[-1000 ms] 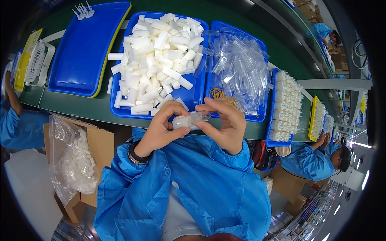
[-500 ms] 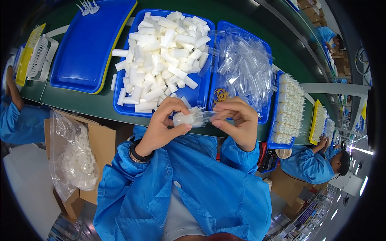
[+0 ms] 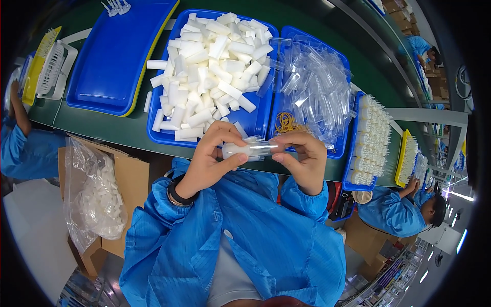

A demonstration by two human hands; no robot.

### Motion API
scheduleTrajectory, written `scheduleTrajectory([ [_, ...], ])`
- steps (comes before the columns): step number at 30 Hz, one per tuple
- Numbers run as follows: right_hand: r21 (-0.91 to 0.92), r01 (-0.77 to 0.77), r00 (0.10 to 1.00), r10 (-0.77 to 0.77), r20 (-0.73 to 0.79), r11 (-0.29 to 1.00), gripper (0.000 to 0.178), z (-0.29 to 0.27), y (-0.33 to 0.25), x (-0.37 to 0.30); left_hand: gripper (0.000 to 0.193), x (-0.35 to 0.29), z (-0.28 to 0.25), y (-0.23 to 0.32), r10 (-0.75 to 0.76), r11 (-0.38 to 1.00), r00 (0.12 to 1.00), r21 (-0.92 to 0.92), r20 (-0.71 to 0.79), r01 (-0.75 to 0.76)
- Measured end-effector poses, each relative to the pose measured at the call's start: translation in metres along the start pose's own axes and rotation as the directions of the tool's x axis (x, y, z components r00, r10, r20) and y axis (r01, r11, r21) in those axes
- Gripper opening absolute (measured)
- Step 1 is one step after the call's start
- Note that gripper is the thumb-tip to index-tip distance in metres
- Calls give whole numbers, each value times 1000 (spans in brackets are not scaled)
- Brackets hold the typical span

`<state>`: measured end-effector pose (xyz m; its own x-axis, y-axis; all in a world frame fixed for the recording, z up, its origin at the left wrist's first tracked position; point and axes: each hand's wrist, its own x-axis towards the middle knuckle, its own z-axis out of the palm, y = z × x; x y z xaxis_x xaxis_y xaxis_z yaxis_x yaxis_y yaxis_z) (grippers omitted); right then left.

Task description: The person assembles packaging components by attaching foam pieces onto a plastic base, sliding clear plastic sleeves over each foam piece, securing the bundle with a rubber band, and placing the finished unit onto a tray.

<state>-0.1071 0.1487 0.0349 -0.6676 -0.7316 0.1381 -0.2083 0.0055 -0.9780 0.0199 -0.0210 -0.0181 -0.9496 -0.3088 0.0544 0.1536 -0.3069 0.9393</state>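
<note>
Between the fingers of my left hand (image 3: pixel 207 158) is a white piece with a rounded end (image 3: pixel 234 150), held in front of my chest near the table edge. My right hand (image 3: pixel 307 159) pinches the other end of a clear plastic sleeve (image 3: pixel 263 148). The sleeve lies in line with the white piece; its left end meets or overlaps it, but I cannot tell how far. Other thin clear edges show beside my left fingertips. Just beyond my hands, white foam-like pieces (image 3: pixel 215 71) are heaped in a blue tray (image 3: pixel 156 134), and clear sleeves (image 3: pixel 314 87) fill another blue tray (image 3: pixel 274 110).
Yellow rubber bands (image 3: pixel 286 123) lie in the sleeve tray. Farther right stands a tray of white spiked parts (image 3: pixel 369 138). A large blue tray (image 3: pixel 110 77) holds several spiked parts at left. A cardboard box (image 3: pixel 134 197) with a plastic bag (image 3: pixel 94 194) stands below. Co-workers sit either side.
My right hand has straightened the clear sleeve, so it now lines up with the white piece. My left hand keeps its hold. The whole view has shifted slightly.
</note>
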Motion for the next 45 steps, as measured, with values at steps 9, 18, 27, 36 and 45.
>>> scheduleTrajectory([
  [9, 2, 125, 991, -125, 38, 992, 27, 3, 14, -7, 19, -2, -6, -2, 37, 950, 997, 309, 66, -56],
  [18, -309, 204, 979, -189, 78, 929, 30, -14, 1, 3, 35, 0, -12, 27, -289, 943, 957, -163, 37, 291],
  [27, -318, 435, 897, -437, 69, 842, 31, -2, 6, 7, 42, -7, -7, -19, -142, 674, 976, -707, 163, 216],
  [36, -338, 458, 889, -431, 157, 822, 29, 13, 5, 11, 38, -11, -9, -30, -253, 617, 938, -707, 238, 346],
  [45, -386, 144, 978, -191, -87, 911, 20, -17, 12, 12, 35, -2, -11, -5, -147, 770, 968, -592, 202, 240],
])
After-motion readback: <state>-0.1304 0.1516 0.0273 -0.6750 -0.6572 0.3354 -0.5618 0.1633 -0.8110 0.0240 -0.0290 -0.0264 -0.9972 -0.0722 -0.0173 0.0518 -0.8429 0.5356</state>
